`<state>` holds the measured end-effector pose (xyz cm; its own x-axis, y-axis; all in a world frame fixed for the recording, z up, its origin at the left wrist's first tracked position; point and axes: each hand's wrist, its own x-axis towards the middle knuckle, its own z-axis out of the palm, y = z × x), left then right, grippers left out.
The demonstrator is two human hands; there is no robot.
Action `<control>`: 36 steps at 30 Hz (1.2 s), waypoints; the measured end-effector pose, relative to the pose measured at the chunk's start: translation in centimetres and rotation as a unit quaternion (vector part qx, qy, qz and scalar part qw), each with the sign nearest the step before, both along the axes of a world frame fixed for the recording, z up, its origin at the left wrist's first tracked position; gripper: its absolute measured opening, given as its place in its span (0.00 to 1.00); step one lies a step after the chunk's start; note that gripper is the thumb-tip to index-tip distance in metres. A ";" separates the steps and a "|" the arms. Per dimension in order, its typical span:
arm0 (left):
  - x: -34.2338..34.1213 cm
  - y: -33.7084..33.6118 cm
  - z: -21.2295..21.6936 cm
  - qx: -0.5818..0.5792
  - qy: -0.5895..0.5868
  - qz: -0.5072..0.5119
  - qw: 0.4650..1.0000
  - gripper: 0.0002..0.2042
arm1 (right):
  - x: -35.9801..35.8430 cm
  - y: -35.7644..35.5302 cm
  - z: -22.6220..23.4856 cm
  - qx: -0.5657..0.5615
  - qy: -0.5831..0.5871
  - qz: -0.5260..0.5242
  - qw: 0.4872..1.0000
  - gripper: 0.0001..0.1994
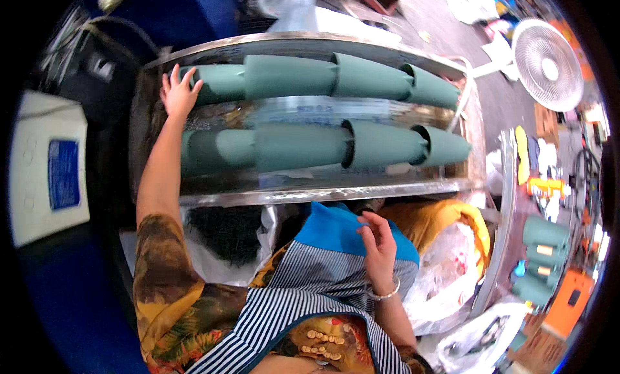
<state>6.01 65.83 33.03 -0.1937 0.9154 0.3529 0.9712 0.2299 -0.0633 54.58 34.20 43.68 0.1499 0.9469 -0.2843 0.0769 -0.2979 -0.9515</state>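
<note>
From the head view, a shiny metal tray [303,194] with raised rims stands in front of the person, and every place here is told from it. Inside the tray lie two rows of dark green cone-shaped sleeves, each nested into the next: the far row [323,77] runs along the tray's back rim, the near row [310,148] along its front rim, with a bare reflective strip of tray floor between them. The left hand [178,93] reaches to the tray's far left corner, fingers spread and mostly flat, resting on the leftmost cone of the far row [216,83]; it presses or steadies rather than grips, closed around nothing. The right hand [378,245] is just in front of the tray's near rim, loosely curled, fingertips touching the blue edge of a striped apron [336,235]; I cannot tell whether it pinches the cloth. Judging by how things lie, both rows already span nearly the whole tray, so the laying-out looks largely done, with only the left end being adjusted. To the right of the tray, a second stack of green cones [541,258] stands on another surface, and a white fan [547,65] sits beyond the tray's far right corner. Plastic bags [445,270] lie below the tray's front right.
</note>
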 end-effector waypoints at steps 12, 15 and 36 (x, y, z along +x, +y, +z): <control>1.2 -0.3 -1.0 -0.068 0.050 -0.013 0.996 0.29 | 32.9 19.6 -11.8 0.009 -0.537 -0.101 0.838 0.26; 0.8 -0.5 -0.9 -0.077 0.066 -0.012 0.995 0.28 | 37.9 24.5 -15.0 -0.024 -0.478 -0.235 0.846 0.24; 25.9 -20.1 13.1 0.048 -0.070 -0.398 0.913 0.20 | 28.8 8.6 5.7 0.371 -0.612 -0.022 0.698 0.09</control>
